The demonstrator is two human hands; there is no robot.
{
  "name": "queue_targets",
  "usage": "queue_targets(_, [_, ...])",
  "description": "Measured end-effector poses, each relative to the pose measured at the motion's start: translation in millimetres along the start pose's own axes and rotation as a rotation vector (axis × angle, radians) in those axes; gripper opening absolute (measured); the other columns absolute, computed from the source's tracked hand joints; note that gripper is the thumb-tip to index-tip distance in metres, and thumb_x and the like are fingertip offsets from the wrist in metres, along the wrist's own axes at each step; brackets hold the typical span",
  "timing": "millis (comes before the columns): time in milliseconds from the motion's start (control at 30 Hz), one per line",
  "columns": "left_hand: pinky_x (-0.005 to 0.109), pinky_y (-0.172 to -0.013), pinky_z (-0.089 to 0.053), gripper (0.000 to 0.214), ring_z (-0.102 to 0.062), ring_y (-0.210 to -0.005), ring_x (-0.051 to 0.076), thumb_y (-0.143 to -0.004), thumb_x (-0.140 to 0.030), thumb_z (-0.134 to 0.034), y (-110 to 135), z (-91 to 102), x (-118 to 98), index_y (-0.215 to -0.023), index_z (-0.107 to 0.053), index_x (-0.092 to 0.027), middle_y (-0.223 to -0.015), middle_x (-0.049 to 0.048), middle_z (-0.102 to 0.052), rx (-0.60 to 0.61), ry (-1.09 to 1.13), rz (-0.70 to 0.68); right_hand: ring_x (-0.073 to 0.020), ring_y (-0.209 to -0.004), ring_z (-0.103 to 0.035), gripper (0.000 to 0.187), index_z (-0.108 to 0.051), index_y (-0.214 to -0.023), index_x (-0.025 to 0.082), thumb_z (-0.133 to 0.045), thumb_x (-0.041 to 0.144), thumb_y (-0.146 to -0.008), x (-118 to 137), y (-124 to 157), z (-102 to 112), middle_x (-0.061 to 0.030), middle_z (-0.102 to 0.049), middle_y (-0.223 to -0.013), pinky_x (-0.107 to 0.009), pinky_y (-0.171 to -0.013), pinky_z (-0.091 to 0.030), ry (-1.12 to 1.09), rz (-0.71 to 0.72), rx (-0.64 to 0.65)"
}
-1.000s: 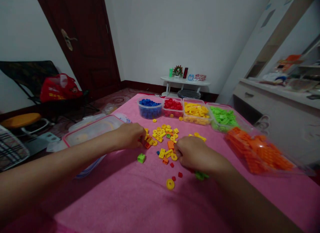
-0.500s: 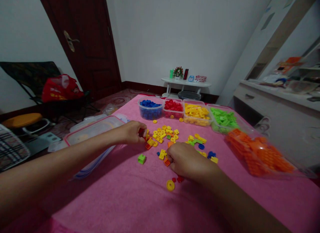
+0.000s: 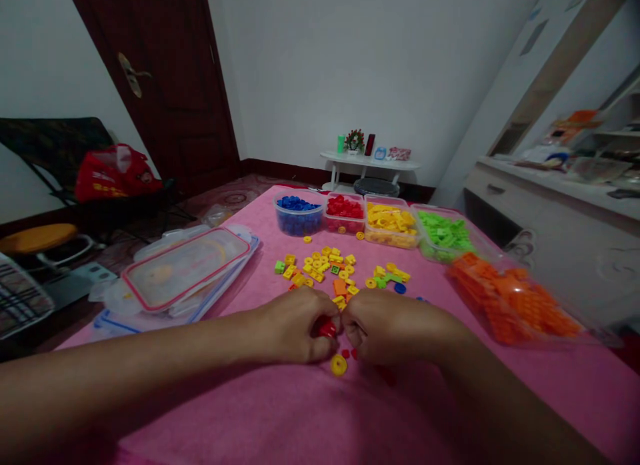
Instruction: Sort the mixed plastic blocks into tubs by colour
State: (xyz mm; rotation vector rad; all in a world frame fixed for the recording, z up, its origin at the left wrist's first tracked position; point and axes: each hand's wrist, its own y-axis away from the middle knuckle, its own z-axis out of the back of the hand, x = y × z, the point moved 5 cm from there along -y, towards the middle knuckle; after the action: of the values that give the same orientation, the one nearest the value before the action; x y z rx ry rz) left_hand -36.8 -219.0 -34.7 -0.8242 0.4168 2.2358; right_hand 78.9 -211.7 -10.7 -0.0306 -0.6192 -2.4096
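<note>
My left hand [image 3: 300, 325] is curled around red toy bricks [image 3: 327, 328], at the near side of the loose pile. Against its fingertips sits my right hand [image 3: 380, 325], fingers bent inward and closed; what they hold, if anything, is hidden. Just below the hands lie a yellow ring-shaped piece [image 3: 339, 365] and small red pieces [image 3: 346, 353]. Beyond them spread loose yellow bricks [image 3: 315, 273], with an orange brick [image 3: 340, 288] and a green brick [image 3: 279, 267] among them. A blue round piece [image 3: 400, 288] lies farther right.
Along the back stand tubs of blue bricks [image 3: 299, 222], red bricks [image 3: 345, 208], yellow bricks [image 3: 390, 220] and green bricks [image 3: 445, 233]. A clear container of orange bricks [image 3: 515, 302] is at right. Stacked plastic lids [image 3: 185, 268] lie on the pink cloth [image 3: 250, 412] at left.
My left hand has come right and nearer, carrying the red bricks, and now meets my right hand. My right hand has shifted slightly right.
</note>
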Motion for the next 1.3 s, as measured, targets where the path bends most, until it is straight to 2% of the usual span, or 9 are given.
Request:
queue_targets(267, [0.022,-0.049,-0.028,0.021,-0.047,-0.055,0.011,-0.070,-0.038,-0.062,-12.8,-10.7,10.3,-0.077,-0.064,-0.017,-0.067,0.0018,-0.060,-0.049,-0.173,0.118,-0.0117,-0.052,-0.052,0.017,-0.065,-0.073,0.018,-0.061,0.025,-0.058,-1.9,-10.3,-11.0,-0.0021,-0.063,-0.063,-0.020,-0.042,-0.028,-0.086,-0.042,0.011])
queue_targets(433, [0.022,-0.047,-0.024,0.034,-0.043,-0.053,0.010,-0.065,-0.050,-0.069,-16.4,-11.2,3.2,-0.066,-0.060,-0.018,-0.058,-0.0003,-0.054,-0.027,-0.147,0.104,-0.0118,-0.050,-0.054,0.014,-0.062,-0.069,0.017,-0.056,0.017,-0.056,-18.3,-5.9,-7.4,-0.0019,-0.062,-0.060,-0.018,-0.041,-0.031,-0.098,-0.078,0.042])
queue_targets(633, [0.024,-0.050,-0.026,0.014,-0.049,-0.059,0.013,-0.067,-0.032,-0.068,-19.4,-15.0,-14.4,-0.068,-0.061,-0.020,-0.066,0.0015,-0.061,0.021,-0.239,0.005,-0.0096,-0.045,-0.054,0.013,-0.057,-0.073,0.017,-0.054,0.018,-0.061,-43.9,9.6,11.5,0.0004,-0.062,-0.059,-0.017,-0.041,-0.034,-0.345,-0.145,0.026])
queue_targets(733, [0.025,-0.052,-0.030,0.003,-0.053,-0.063,0.015,-0.067,-0.021,-0.065,-21.7,-22.3,-29.1,-0.066,-0.062,-0.021,-0.068,0.0023,-0.064,0.112,-0.269,-0.092,-0.0086,-0.046,-0.053,0.009,-0.055,-0.071,0.017,-0.053,0.017,-0.062,-45.1,14.0,22.2,0.0018,-0.060,-0.057,-0.017,-0.042,-0.035,-0.381,-0.132,-0.032])
queue_targets(833, [0.025,-0.051,-0.032,0.007,-0.054,-0.062,0.016,-0.065,-0.014,-0.061,-24.2,-29.4,-41.6,-0.060,-0.060,-0.019,-0.067,0.0044,-0.066,0.198,-0.283,-0.167,-0.0072,-0.048,-0.051,0.005,-0.055,-0.066,0.016,-0.055,0.014,-0.061,-45.4,15.1,32.3,0.0029,-0.058,-0.055,-0.016,-0.043,-0.033,-0.329,-0.091,-0.118])
queue_targets(933, [0.024,-0.049,-0.033,0.011,-0.050,-0.056,0.014,-0.063,-0.009,-0.056,-28.6,-31.0,-45.6,-0.055,-0.057,-0.017,-0.062,0.0040,-0.063,0.193,-0.239,-0.210,-0.0071,-0.050,-0.051,0.006,-0.058,-0.068,0.016,-0.056,0.015,-0.063,-53.0,16.9,42.9,0.0022,-0.059,-0.058,-0.016,-0.043,-0.032,-0.327,-0.073,-0.239])
queue_targets(1033, [0.021,-0.048,-0.033,0.010,-0.046,-0.051,0.009,-0.059,-0.007,-0.054,-38.2,-29.1,-36.2,-0.056,-0.056,-0.016,-0.057,-0.0009,-0.058,0.161,0.004,-0.170,-0.0077,-0.047,-0.051,0.008,-0.058,-0.074,0.015,-0.056,0.020,-0.067,-64.7,23.6,56.6,0.0014,-0.059,-0.057,-0.017,-0.043,-0.035,-0.424,-0.099,-0.420])
queue_targets(1133, [0.018,-0.046,-0.035,0.007,-0.048,-0.048,0.007,-0.059,-0.011,-0.057,-53.3,-25.8,-13.9,-0.065,-0.059,-0.015,-0.057,-0.0018,-0.057,0.104,0.470,0.027,-0.0084,-0.046,-0.052,0.013,-0.058,-0.078,0.014,-0.058,0.023,-0.068,-71.0,32.9,69.2,0.0015,-0.058,-0.054,-0.018,-0.044,-0.038,-0.570,-0.125,-0.595])
queue_targets(1300, [0.013,-0.037,-0.030,0.007,-0.043,-0.039,0.004,-0.064,-0.016,-0.056,-71.6,-16.2,13.2,-0.069,-0.053,-0.014,-0.051,-0.0032,-0.050,-0.082,1.282,0.226,-0.0084,-0.047,-0.054,0.013,-0.057,-0.077,0.014,-0.060,0.023,-0.069,-64.1,31.6,72.0,0.0011,-0.057,-0.056,-0.018,-0.044,-0.039,-0.709,-0.103,-0.646])
